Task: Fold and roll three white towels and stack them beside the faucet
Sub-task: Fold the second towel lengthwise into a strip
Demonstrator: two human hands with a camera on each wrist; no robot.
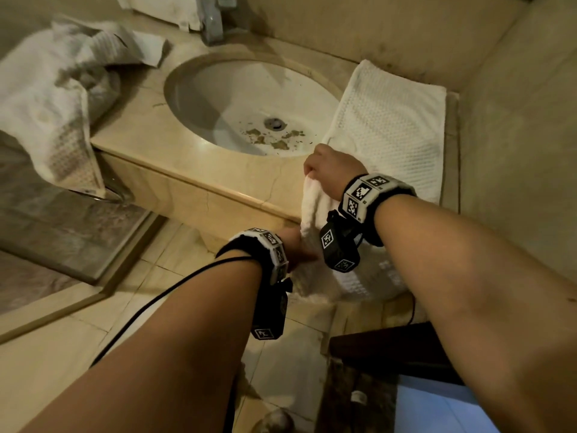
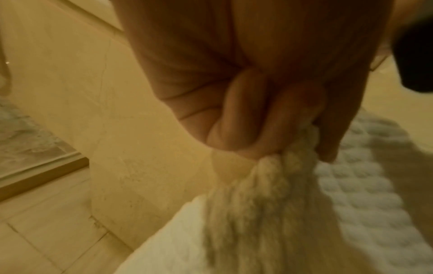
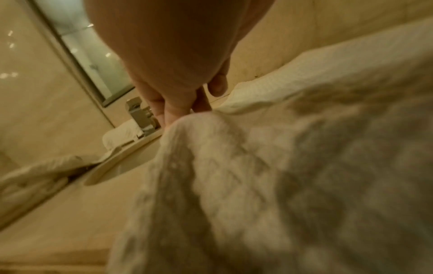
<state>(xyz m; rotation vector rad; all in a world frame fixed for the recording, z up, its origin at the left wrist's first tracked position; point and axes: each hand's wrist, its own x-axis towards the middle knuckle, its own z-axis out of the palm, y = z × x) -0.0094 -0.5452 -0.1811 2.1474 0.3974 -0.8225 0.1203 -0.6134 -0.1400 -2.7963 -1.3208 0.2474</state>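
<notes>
Towel [image 1: 390,126] bunched in both hands; left grip [image 2: 269,129] clearest wrist-side.

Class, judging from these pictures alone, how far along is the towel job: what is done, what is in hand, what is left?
Done: nothing rolled or stacked beside the faucet. In hand: both the left hand and the right hand grip one white towel, half on the counter, half hanging. Left: rolling it, plus the crumpled towels left of the sink.

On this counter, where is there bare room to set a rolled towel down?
Bare marble runs along the front edge, between the sink and the counter lip, and behind the basin right of the faucet. The left end is crowded by crumpled towels; the right end is covered by the spread towel both hands hold.
</notes>
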